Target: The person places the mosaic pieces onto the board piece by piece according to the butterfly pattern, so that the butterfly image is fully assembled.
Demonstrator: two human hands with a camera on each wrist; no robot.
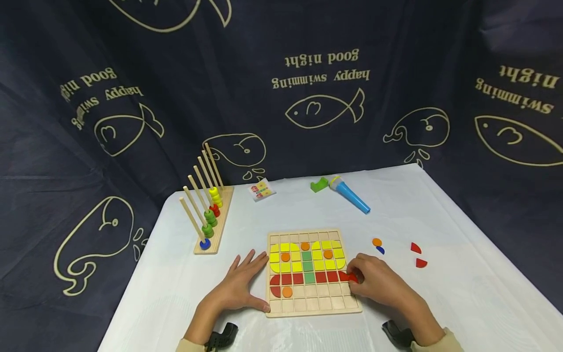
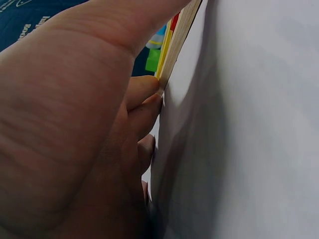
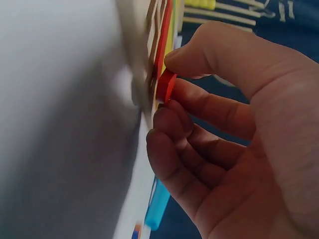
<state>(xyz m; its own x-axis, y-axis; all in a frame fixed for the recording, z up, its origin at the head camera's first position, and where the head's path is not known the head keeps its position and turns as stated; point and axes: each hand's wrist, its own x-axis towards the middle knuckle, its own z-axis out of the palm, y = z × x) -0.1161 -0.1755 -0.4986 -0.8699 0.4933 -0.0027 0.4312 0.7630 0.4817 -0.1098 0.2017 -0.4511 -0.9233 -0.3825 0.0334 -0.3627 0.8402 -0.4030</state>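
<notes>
A wooden grid board (image 1: 323, 305) lies flat on the table, with yellow, red, green and orange pieces set in its squares. My left hand (image 1: 237, 284) rests beside its left edge with fingers spread; forefinger and thumb touch that edge. At the board's right edge, my right hand (image 1: 380, 281) pinches a small red piece (image 3: 166, 87) between thumb and forefinger. This piece sits at the right end of the row of red squares (image 1: 298, 278). Its full outline is partly hidden by the fingers in the head view.
Right of the board lie two red quarter-circle pieces (image 1: 421, 263), an orange disc (image 1: 377, 242) and a blue piece (image 1: 380, 250). Behind stand a blue toy microphone (image 1: 353, 197), a green block (image 1: 319, 185) and a picture card (image 1: 262, 189). A peg rack (image 1: 214, 239) with beads stands left.
</notes>
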